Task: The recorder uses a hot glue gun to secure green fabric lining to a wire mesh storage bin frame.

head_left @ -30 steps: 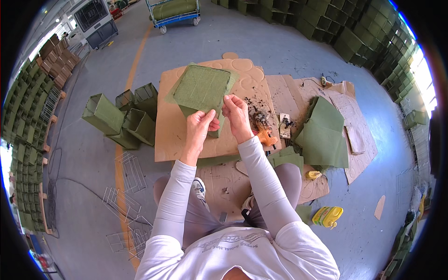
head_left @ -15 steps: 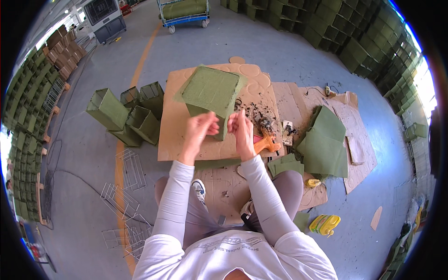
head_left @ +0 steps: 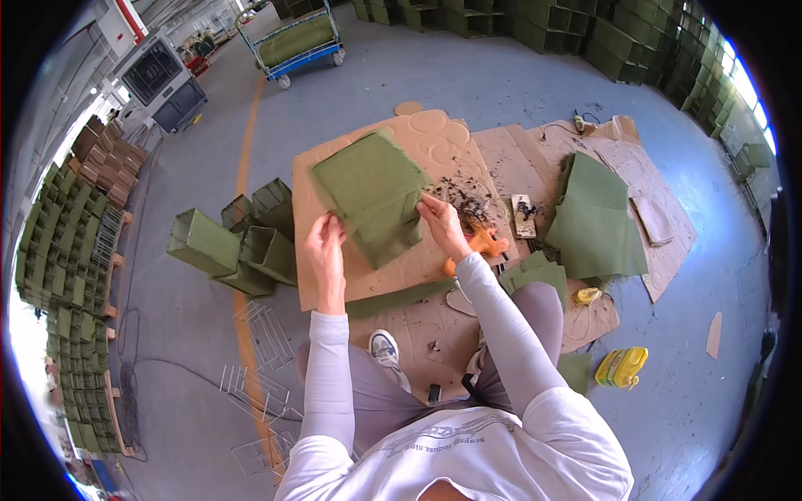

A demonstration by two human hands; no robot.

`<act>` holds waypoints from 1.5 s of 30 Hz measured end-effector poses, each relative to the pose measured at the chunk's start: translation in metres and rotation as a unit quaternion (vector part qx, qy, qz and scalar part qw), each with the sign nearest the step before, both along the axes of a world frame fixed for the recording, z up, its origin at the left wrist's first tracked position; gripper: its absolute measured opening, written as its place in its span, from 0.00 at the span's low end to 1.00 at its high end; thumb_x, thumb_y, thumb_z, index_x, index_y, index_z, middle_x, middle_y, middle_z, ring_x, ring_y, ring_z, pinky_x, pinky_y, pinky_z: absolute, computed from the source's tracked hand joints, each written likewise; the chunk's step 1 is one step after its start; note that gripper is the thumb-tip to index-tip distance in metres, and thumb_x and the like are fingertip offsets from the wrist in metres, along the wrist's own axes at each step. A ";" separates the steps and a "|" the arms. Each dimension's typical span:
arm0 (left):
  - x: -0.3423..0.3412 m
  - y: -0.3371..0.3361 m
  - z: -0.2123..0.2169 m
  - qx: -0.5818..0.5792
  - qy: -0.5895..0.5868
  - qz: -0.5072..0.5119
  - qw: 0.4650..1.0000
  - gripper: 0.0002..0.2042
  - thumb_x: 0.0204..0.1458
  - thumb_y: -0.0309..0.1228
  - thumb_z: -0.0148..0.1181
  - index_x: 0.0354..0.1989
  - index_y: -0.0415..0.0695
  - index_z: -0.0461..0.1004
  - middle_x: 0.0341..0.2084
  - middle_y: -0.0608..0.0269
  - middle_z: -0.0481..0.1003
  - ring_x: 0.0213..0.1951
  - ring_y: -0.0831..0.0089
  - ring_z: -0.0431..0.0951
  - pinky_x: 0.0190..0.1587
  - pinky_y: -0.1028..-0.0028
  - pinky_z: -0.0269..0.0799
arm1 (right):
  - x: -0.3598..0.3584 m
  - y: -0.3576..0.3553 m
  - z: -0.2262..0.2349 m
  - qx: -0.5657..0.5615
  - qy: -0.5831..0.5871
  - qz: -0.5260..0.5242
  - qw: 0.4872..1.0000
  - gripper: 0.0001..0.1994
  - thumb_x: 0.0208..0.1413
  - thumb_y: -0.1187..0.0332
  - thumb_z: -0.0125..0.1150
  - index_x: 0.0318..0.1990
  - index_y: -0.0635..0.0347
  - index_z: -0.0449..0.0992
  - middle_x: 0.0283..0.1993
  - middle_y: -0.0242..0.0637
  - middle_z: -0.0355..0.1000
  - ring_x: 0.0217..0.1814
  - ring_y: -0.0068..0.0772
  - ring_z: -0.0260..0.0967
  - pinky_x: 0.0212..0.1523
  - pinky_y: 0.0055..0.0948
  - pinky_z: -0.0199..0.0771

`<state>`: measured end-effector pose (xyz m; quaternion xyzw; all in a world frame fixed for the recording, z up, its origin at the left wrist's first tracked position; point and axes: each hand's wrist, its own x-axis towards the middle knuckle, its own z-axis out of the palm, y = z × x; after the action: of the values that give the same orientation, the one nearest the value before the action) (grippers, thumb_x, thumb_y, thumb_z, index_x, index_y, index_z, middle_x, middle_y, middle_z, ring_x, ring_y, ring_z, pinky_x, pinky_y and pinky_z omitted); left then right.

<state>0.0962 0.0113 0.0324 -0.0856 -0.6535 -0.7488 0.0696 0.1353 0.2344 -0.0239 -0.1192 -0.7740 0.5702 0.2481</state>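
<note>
Green felt sheet (head_left: pixel 372 196), folded, lies on a brown cardboard board (head_left: pixel 434 138) on the floor, right in front of the seated person. Left hand (head_left: pixel 324 246) pinches the sheet's lower-left edge, fingers closed on the fabric. Right hand (head_left: pixel 441 224) grips the sheet's right edge w/ fingertips clenched on it. Both forearms in light grey sleeves come up from the lower edge.

Dark scraps & debris (head_left: pixel 464 199) sit on the board just right of the sheet. Orange tool (head_left: pixel 478 246) lies just beside the right wrist, touching the board; can't tell what kind. Small wooden block (head_left: pixel 524 215) lies farther right on more cardboard.

Stack of loose green sheets (head_left: pixel 595 217) rests on cardboard, well apart to the right. Approx. 4 finished green fabric boxes (head_left: pixel 238 242) sit on the floor left of the board, open ends tilted. Wire frames (head_left: pixel 263 351) lie on the floor near the person's left knee. Yellow bottle (head_left: pixel 622 366) lies on its side at lower right. Blue cart (head_left: pixel 299 40) w/ green load stands far back. Stacked green boxes (head_left: pixel 63 275) line the left wall.
</note>
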 end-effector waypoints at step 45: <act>0.035 0.077 0.025 -0.538 0.426 0.095 0.721 0.17 0.57 0.34 0.51 0.55 0.48 0.70 0.55 0.64 0.70 0.57 0.63 0.67 0.60 0.58 0.59 | 0.086 0.012 -0.072 0.208 -0.329 -0.311 0.867 0.34 0.39 0.36 0.62 0.27 0.68 0.78 0.28 0.53 0.76 0.33 0.50 0.76 0.36 0.41 0.74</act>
<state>0.1313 0.0883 0.0575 -0.3562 -0.8526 -0.1456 0.3535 0.2210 0.2462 -0.0961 -0.4798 -0.8342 0.2177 0.1626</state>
